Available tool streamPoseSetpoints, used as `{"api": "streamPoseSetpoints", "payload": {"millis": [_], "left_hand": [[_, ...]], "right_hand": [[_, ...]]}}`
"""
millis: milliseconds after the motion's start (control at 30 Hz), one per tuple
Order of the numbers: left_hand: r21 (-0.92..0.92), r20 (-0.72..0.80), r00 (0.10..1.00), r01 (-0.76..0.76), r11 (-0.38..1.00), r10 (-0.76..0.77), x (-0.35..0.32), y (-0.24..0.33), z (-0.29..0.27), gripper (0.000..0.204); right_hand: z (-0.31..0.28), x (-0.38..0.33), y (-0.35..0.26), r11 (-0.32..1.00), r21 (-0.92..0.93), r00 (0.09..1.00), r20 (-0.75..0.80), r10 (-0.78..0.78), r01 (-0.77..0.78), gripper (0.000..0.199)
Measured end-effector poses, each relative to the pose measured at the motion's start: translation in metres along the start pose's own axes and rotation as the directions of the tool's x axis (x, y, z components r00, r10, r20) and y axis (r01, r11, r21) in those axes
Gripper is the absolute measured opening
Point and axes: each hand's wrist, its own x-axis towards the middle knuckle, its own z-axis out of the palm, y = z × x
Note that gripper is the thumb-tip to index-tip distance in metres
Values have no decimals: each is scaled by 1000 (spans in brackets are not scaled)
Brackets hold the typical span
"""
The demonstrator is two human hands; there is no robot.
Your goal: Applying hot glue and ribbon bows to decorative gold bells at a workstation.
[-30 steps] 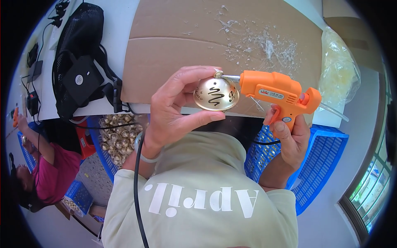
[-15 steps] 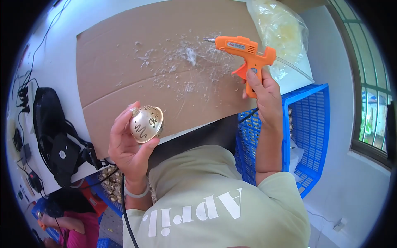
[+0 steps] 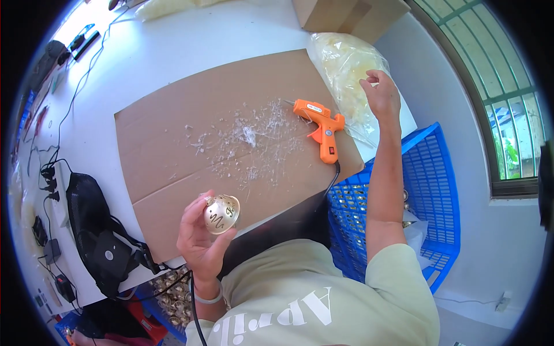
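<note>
My left hand (image 3: pixel 203 235) grips a gold round ornament (image 3: pixel 221 214) between thumb and fingers, above the near edge of the cardboard sheet. The ornament has a flared rim, dark squiggle markings and lettering. My right hand (image 3: pixel 382 96) reaches out over a clear plastic bag (image 3: pixel 346 75) with pale yellowish contents. Its fingers are bent with a gap to the thumb, and nothing shows in them. An orange glue gun (image 3: pixel 323 127) lies on the right part of the cardboard sheet (image 3: pixel 167 132), nozzle toward the far left, its black cord trailing off the near edge.
White glue strings and crumbs (image 3: pixel 248 135) litter the cardboard. A blue crate (image 3: pixel 430 190) stands right of the table; another container of gold ornaments (image 3: pixel 173 300) sits at lower left. A black mesh bag (image 3: pixel 86 213) and cables lie left. A cardboard box (image 3: pixel 349 14) stands at the back.
My right hand has let go of the glue gun, which now lies on the cardboard, and has moved out to the plastic bag. My left hand still holds the ornament.
</note>
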Motion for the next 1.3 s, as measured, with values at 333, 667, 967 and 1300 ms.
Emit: {"api": "streamPoseSetpoints", "payload": {"millis": [333,667,967,1300], "left_hand": [[-50,2,1000,26,998,-26,1,8,-9,61],[-53,25,1000,5,999,-4,1,4,-12,57],[1,72,997,38,999,-38,-2,9,-15,58],[-39,22,999,38,999,-37,-2,3,-15,59]], "right_hand": [[33,17,24,975,219,999,-29,44,-36,22],[24,16,24,995,98,987,156,-39,23,18],[-7,25,57,978,94,983,1,-186,185,24],[-32,33,34,713,675,980,177,94,-190,24]]}}
